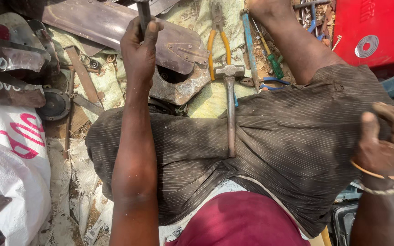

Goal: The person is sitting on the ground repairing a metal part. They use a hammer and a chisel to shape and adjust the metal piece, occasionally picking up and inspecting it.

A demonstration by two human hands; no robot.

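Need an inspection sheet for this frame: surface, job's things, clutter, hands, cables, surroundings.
Surface: pale green cloth on the ground, littered with tools.
Job's things: dark metal bar; rusty metal part below it.
Clutter: hammer lying across the lap, yellow-handled pliers, green screwdriver.
Hands: left hand gripping the bar; right hand resting on the striped trousers.
Cables: nothing seen.
Surroundings: white sack, red panel.

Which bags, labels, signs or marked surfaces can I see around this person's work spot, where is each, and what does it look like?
White woven sack: lower left, bulky and crumpled, with large pink lettering.
Red panel: top right corner, flat, bright red, with faint raised lettering.
Round sticker: on the red panel, a silver-grey disc with a ring pattern.
Dark metal sheets: upper left, bent and rusty, with white hand-painted marks.
No screens in view.
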